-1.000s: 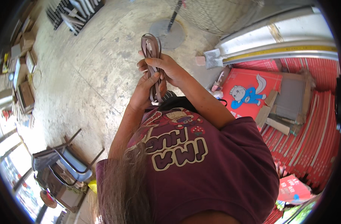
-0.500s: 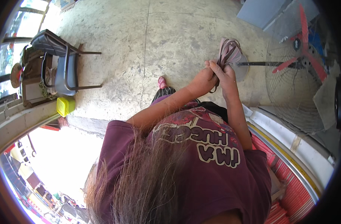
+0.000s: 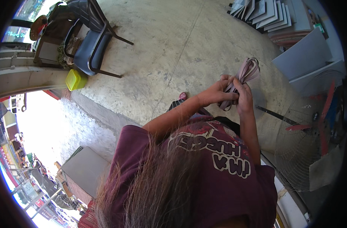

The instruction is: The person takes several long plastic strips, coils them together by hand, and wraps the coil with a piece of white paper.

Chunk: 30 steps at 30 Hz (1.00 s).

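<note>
A looped bundle of flat mauve ribbon or strap [image 3: 250, 71], with some darker edges, is held out in front of my body at right of centre. My left hand [image 3: 216, 92] closes round its gathered middle from the left. From the right, my right hand [image 3: 245, 97] grips the same part, its thumb pressed against the strands. Loops fan out beyond the fingers, and shorter loops hang below toward my body. Where the two hands meet, the fingers hide how the strands are bound, if they are.
A standing fan [image 3: 314, 121] with red blades is at the right. Grey panels [image 3: 304, 57] lean at the far right, near stacked tiles [image 3: 270, 15]. A dark armchair [image 3: 90, 49] and a yellow-green container [image 3: 75, 79] stand at the left, beside a bright doorway.
My view has turned, so the chair and fan sit differently in it. Both hands still hold the bundle; more loops now show below them, and the upper loops look narrower.
</note>
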Each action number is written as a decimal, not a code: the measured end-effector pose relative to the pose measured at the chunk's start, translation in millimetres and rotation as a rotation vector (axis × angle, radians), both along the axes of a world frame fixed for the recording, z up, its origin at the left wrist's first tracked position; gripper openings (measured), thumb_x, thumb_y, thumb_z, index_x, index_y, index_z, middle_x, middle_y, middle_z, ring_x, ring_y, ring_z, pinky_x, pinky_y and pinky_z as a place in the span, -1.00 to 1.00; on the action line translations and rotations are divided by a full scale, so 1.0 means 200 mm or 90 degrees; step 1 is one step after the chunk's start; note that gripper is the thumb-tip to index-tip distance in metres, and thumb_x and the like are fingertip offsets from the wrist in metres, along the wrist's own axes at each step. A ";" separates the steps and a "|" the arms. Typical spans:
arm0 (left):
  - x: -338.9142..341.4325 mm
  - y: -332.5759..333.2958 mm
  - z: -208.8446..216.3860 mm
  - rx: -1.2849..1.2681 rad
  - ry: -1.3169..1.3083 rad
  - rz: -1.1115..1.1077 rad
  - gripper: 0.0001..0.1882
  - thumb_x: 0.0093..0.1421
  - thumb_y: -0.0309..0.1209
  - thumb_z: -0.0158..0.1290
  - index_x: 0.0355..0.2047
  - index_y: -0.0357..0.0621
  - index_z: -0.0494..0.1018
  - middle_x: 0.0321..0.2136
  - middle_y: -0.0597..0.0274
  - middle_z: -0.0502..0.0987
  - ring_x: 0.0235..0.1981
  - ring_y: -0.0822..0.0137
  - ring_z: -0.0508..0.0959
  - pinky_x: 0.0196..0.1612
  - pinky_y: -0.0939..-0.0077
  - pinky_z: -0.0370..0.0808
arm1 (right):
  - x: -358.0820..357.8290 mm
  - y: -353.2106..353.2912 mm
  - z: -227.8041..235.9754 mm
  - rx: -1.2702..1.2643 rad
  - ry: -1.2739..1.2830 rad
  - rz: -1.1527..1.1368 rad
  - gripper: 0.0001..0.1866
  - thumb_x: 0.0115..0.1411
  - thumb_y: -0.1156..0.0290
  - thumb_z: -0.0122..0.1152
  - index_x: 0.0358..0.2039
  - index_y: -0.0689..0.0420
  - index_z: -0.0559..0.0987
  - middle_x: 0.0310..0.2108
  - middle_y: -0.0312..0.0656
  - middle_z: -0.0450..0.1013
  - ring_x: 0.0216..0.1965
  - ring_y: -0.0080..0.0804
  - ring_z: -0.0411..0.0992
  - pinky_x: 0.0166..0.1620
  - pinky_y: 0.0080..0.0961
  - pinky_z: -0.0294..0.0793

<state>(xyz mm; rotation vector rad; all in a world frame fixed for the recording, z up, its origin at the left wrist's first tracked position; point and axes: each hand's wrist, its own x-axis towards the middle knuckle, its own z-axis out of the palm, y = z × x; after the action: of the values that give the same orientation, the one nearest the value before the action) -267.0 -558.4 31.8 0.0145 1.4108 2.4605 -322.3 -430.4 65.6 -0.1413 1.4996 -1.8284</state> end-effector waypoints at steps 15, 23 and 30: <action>-0.04 -0.64 0.07 0.194 -0.104 0.066 -0.71 0.27 -0.25 -0.14 -0.23 -0.25 0.36 -0.46 0.16 0.50 -0.51 0.30 0.53 -0.45 0.54 0.45 | -0.20 -0.66 0.06 -0.060 -0.061 0.142 -0.60 0.22 0.08 -0.01 -0.26 0.21 0.46 -0.14 -0.09 0.45 -0.70 -0.70 0.35 -0.78 -0.81 0.27; -0.28 -0.73 0.04 0.117 -0.055 0.187 -0.78 0.29 -0.28 -0.16 -0.39 -0.16 0.32 -0.62 0.33 0.31 -0.65 0.44 0.31 -0.58 0.60 0.24 | -0.47 -0.83 -0.02 -0.068 -0.019 0.187 -0.56 0.25 0.07 -0.06 -0.16 0.25 0.43 -0.16 -0.10 0.43 -0.47 -0.52 0.48 -0.59 -0.71 0.45; -0.69 -0.83 0.13 0.041 -0.051 0.256 -0.78 0.31 -0.26 -0.18 -0.35 -0.14 0.29 -0.67 0.36 0.23 -0.68 0.47 0.25 -0.61 0.59 0.20 | -0.88 -0.98 -0.06 -0.071 0.071 0.148 -0.55 0.22 0.06 0.03 -0.15 0.24 0.47 -0.41 -0.27 0.45 -0.47 -0.59 0.43 -0.46 -0.67 0.44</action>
<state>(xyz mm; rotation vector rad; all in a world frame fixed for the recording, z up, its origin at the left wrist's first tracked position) -406.0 -725.0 58.6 -0.3857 1.4133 2.7865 -498.3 -627.2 53.9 -0.4591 1.3917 -1.7389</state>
